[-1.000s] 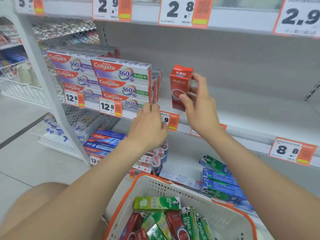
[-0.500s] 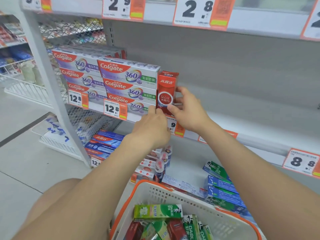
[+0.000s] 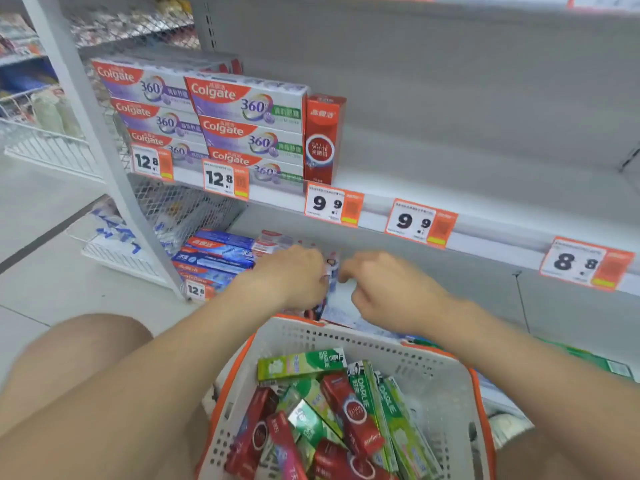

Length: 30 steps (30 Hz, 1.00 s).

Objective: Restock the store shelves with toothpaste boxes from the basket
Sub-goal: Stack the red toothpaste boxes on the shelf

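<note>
- The red toothpaste box (image 3: 323,140) stands upright on the shelf (image 3: 485,188), touching the Colgate stack (image 3: 249,123).
- The left hand (image 3: 294,275) and right hand (image 3: 388,289) hover near the basket (image 3: 346,337), fingers loosely curled, empty.

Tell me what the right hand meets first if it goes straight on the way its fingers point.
The right hand points leftward, so it would likely meet the left hand first. Small blurred packs show between them, but depth is unclear.
</note>
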Each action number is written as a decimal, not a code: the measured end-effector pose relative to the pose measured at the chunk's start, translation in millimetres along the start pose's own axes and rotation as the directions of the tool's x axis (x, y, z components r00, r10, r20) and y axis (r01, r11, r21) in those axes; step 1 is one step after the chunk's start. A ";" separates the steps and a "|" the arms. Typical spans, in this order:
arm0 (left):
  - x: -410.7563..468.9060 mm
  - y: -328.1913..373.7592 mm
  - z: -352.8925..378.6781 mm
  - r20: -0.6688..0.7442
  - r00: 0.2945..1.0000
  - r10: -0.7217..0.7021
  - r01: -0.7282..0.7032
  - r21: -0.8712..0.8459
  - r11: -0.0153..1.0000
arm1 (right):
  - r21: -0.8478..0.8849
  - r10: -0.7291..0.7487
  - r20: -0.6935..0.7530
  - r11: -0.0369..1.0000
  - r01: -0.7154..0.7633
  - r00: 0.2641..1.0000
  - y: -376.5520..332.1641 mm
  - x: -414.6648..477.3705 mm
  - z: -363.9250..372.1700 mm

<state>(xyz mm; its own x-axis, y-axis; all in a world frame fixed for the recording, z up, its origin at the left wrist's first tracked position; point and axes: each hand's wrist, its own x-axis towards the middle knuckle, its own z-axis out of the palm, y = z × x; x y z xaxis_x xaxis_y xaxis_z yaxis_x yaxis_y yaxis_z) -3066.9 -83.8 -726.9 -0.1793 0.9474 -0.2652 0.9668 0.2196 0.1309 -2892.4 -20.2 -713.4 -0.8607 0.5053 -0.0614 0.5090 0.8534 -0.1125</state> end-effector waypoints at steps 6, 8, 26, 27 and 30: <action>13.0 19.4 89.7 0.402 0.903 0.151 -0.219 0.128 0.967 | -0.182 0.058 0.501 0.982 0.039 0.864 -10.7 -37.5 37.7; 18.8 24.4 125.2 0.437 0.884 0.167 -0.269 0.184 0.945 | -0.208 0.077 0.511 0.978 0.037 0.856 -9.5 -39.6 39.2; 9.2 49.7 214.2 0.472 0.783 0.406 -0.534 0.174 0.828 | -0.115 0.031 0.468 0.993 0.026 0.883 27.9 -34.5 28.5; 8.5 49.1 199.5 0.448 0.816 0.365 -0.422 0.030 0.906 | -0.121 0.037 0.460 0.992 0.021 0.887 33.0 -34.1 22.4; 2.7 57.6 141.6 0.336 0.899 0.282 -0.137 -0.396 0.908 | -0.125 0.060 0.423 0.992 -0.007 0.904 51.2 -36.9 -1.9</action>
<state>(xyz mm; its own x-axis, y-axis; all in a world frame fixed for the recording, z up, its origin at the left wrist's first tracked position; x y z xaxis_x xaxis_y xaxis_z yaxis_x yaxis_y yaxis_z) -2985.9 -101.6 -855.4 0.1724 0.8351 -0.5224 0.8302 0.1622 0.5333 -2834.6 5.1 -714.9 -0.7499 0.4536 -0.4816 0.5117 0.8591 0.0124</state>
